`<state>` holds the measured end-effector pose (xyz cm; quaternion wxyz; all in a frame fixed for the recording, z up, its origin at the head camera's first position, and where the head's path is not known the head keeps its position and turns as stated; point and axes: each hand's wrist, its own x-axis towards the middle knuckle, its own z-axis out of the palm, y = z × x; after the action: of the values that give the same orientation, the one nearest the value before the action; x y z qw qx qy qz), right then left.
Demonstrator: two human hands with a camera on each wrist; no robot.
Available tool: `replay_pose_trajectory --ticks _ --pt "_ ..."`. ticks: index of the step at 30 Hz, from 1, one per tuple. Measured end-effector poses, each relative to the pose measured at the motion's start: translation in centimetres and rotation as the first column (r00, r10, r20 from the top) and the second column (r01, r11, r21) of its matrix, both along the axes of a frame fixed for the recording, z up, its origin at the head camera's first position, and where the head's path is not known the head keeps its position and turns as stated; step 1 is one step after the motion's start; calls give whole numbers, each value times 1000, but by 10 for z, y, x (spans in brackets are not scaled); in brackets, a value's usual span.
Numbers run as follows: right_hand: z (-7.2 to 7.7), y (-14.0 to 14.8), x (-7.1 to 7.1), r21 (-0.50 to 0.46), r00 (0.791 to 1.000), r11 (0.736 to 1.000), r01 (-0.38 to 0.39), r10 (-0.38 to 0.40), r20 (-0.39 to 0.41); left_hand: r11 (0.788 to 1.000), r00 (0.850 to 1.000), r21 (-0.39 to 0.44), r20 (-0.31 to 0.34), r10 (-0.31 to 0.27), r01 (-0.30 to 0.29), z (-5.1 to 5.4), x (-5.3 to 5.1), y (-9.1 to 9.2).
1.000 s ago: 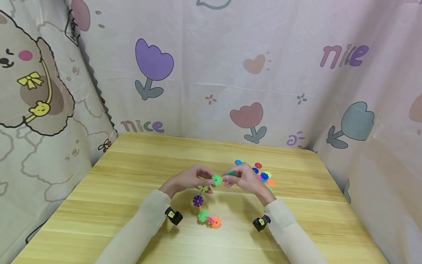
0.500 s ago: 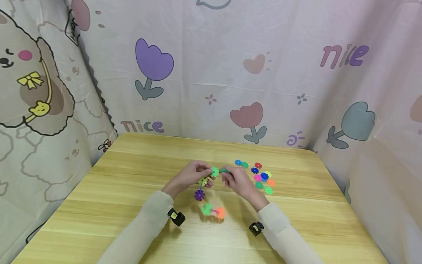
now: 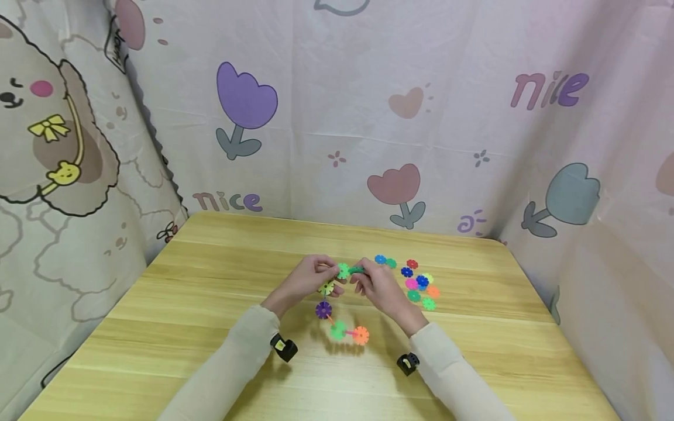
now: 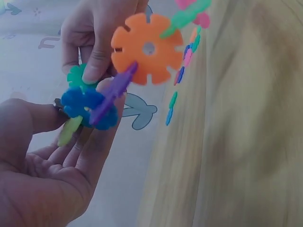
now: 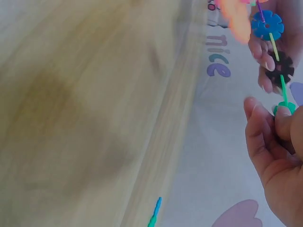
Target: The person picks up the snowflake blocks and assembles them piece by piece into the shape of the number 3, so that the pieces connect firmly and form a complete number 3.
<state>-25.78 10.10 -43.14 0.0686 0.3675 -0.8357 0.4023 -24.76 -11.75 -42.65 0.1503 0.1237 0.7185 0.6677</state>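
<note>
A chain of notched plastic snowflake discs hangs from my left hand (image 3: 308, 278), which pinches it near its upper end by a light green disc (image 3: 343, 271). Below dangle a yellow disc (image 3: 326, 287), a purple disc (image 3: 323, 310), another green disc (image 3: 339, 330) and an orange disc (image 3: 360, 335). My right hand (image 3: 381, 286) pinches a darker green disc (image 3: 357, 269) between thumb and fingers. In the right wrist view, that green disc (image 5: 284, 109) meets the edge-on light green one beyond a black disc (image 5: 279, 68). Fingers partly cover both pieces.
Several loose discs lie on the wooden table (image 3: 210, 304) beyond and right of my right hand, among them a red disc (image 3: 412, 264), a pink disc (image 3: 411, 283) and a blue disc (image 3: 380, 259). A printed curtain (image 3: 326, 105) stands behind the table.
The darker green disc has come left against the light green one. Both hands have risen slightly away from me, and the chain's lower end has lifted and swung right.
</note>
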Motion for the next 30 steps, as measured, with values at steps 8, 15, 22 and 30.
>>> replay_pose_trajectory --ticks 8,15,22,30 --pt "-1 1 -1 83 995 993 -86 90 -41 997 998 -54 -30 -55 54 0 2 -1" --pt "1 0 4 177 996 982 -69 78 -45 997 997 -21 -2 -80 80 -3 5 0" --pt "3 -1 8 235 995 970 -66 81 -54 997 997 -26 18 -78 78 -12 6 1" --pt "6 0 7 216 993 969 -120 117 27 994 996 -74 -11 -85 84 -16 7 0"
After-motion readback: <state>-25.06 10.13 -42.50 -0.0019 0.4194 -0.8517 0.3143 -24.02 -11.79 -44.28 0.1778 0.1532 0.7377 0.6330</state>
